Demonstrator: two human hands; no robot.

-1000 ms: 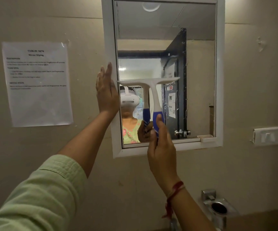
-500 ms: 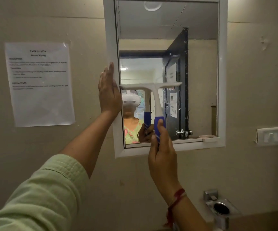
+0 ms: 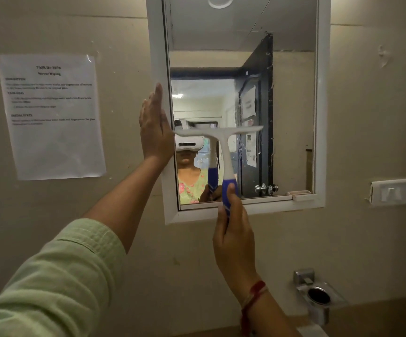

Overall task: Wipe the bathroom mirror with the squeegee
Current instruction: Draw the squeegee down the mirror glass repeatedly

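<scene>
I see my right hand (image 3: 233, 234), fingers wrapped round the squeegee (image 3: 222, 152), has drawn its blade lower down the mirror (image 3: 291, 105), while my left hand (image 3: 154, 127), fingers together, stays flat on the frame (image 3: 322, 93), so this stroke nears its end.

Printed sheet (image 3: 52, 116) taped on wall, left — switch plate (image 3: 398, 191) right (metal holder (image 3: 318, 296) below).

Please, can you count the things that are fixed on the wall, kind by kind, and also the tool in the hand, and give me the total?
Mirror: 1
Paper sheet: 1
Switch plate: 1
Metal holder: 1
Squeegee, held in the right hand: 1
Total: 5
</scene>
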